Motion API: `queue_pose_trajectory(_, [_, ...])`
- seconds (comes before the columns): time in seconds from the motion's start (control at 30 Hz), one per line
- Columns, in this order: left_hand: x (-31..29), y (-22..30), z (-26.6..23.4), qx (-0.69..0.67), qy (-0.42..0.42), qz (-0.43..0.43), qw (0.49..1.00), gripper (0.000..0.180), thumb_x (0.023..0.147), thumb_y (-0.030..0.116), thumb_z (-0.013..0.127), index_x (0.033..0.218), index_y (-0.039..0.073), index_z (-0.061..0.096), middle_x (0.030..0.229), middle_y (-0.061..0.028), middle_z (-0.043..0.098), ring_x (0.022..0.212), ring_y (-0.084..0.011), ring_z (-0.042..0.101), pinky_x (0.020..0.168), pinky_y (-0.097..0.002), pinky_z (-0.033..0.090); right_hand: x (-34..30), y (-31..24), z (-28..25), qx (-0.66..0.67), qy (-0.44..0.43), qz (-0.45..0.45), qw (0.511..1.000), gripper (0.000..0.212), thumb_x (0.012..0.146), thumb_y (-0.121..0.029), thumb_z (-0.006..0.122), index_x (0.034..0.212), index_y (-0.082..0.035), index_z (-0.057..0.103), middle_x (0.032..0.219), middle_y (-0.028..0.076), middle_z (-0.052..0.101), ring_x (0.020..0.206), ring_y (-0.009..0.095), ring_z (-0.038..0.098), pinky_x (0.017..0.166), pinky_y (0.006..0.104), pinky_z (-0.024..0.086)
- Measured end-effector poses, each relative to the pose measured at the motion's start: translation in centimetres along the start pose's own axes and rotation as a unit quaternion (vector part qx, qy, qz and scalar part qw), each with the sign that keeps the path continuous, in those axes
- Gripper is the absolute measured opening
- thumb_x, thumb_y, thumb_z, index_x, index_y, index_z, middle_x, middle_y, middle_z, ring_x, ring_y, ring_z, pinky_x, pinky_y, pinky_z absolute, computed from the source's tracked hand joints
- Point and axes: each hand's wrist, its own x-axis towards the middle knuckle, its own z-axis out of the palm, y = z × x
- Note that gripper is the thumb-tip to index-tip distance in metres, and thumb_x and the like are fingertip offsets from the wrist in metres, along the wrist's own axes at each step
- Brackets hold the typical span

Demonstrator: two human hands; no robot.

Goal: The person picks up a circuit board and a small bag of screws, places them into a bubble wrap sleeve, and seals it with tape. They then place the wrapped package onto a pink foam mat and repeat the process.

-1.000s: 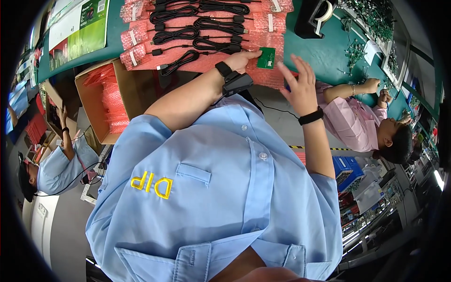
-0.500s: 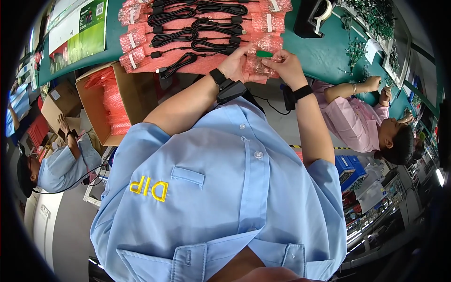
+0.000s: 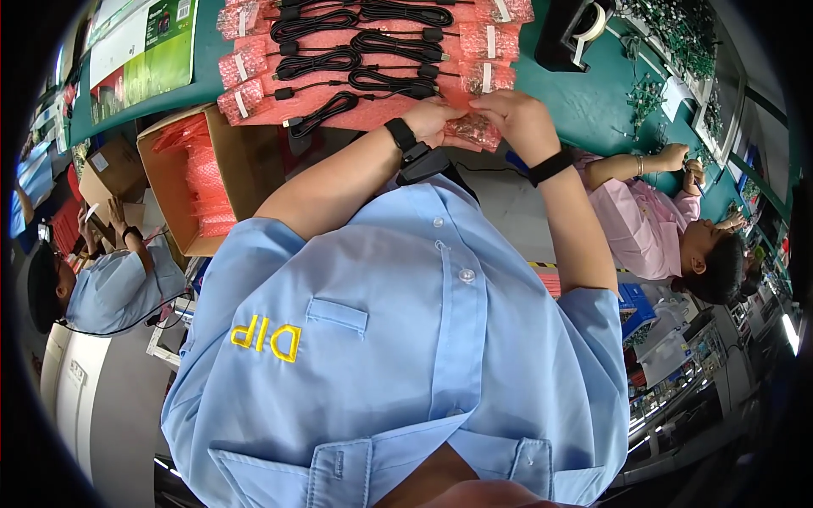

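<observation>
Between my hands, at the near edge of the table, is a packet of pink bubble wrap [image 3: 472,133]. My left hand [image 3: 429,121] is closed round its left side. My right hand [image 3: 518,118] pinches at its upper edge with thumb and fingers together. What lies inside the wrap is covered. Just beyond my hands lie rows of coiled black cables [image 3: 385,82] on pink bubble wrap sheeting [image 3: 360,115]. At the row ends are wrapped bundles [image 3: 485,78], each with a white strip across it.
A black tape dispenser [image 3: 569,38] stands to the right on the green table [image 3: 584,110]. At left, an open cardboard box [image 3: 246,169] holds pink bubble wrap. Green circuit boards [image 3: 677,34] fill the far right. Two co-workers sit at either side.
The bubble wrap is folded over the green piece that showed before. My right hand has shifted to the packet's upper edge; the left hand stays on it.
</observation>
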Motion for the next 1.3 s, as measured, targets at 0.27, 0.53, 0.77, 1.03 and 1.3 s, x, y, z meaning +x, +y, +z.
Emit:
queue_pose_trajectory(0.27, [0.2, 1.0, 0.3, -0.075, 0.005, -0.02, 0.997, 0.033, 0.097, 0.023, 0.04, 0.118, -0.002, 0.048, 0.112, -0.0155, 0.057, 0.102, -0.0303, 0.058, 0.088, -0.0507, 0.049, -1.8, -0.8, 1.6, -0.097, 0.087, -0.08, 0.988, 0.02, 0.074, -0.007, 0.065, 0.094, -0.005, 0.067, 0.089, 0.009, 0.066, 0.087, 0.025, 0.064, 0.077, 0.0342, 0.052])
queue_pose_trajectory(0.53, [0.4, 1.4, 0.6, -0.006, -0.03, 0.003, 1.0, 0.032, 0.096, 0.017, 0.044, 0.121, -0.002, 0.047, 0.116, -0.0136, 0.056, 0.103, -0.0246, 0.058, 0.093, -0.039, 0.048, -2.0, 2.0, -1.7, 0.124, 0.179, 0.073, 0.973, 0.019, 0.081, -0.012, 0.062, 0.098, -0.004, 0.064, 0.095, 0.008, 0.064, 0.088, 0.02, 0.062, 0.074, 0.0279, 0.049])
queue_pose_trajectory(0.77, [0.8, 2.1, 1.6, -0.01, 0.025, 0.032, 0.999, 0.031, 0.093, 0.012, 0.05, 0.12, -0.002, 0.048, 0.116, -0.0121, 0.057, 0.105, -0.0226, 0.058, 0.095, -0.0356, 0.047, 1.4, 13.7, -5.7, 0.304, 0.301, 0.477, 0.768, 0.03, 0.08, -0.03, 0.067, 0.098, -0.005, 0.067, 0.097, 0.007, 0.063, 0.087, 0.015, 0.054, 0.077, 0.0323, 0.044])
queue_pose_trajectory(1.03, [-0.1, 2.4, 2.2, 0.016, 0.052, -0.05, 0.997, 0.03, 0.095, 0.018, 0.047, 0.121, 0.004, 0.049, 0.116, -0.0105, 0.058, 0.105, -0.0228, 0.058, 0.091, -0.0395, 0.05, -1.2, 10.6, -2.5, 0.451, 0.373, 0.343, 0.735, 0.03, 0.085, -0.031, 0.06, 0.104, -0.01, 0.067, 0.11, 0.006, 0.06, 0.118, 0.018, 0.043, 0.096, 0.0329, 0.033])
queue_pose_trajectory(1.3, [0.4, 2.0, 2.1, 0.025, 0.017, -0.019, 0.999, 0.031, 0.094, 0.017, 0.049, 0.122, 0.003, 0.049, 0.116, -0.0105, 0.058, 0.106, -0.0224, 0.058, 0.092, -0.0403, 0.05, -3.1, 14.1, 0.7, 0.1, 0.392, 0.282, 0.87, 0.015, 0.081, -0.02, 0.064, 0.088, -0.008, 0.072, 0.101, 0.016, 0.064, 0.107, 0.025, 0.056, 0.088, 0.0347, 0.043])
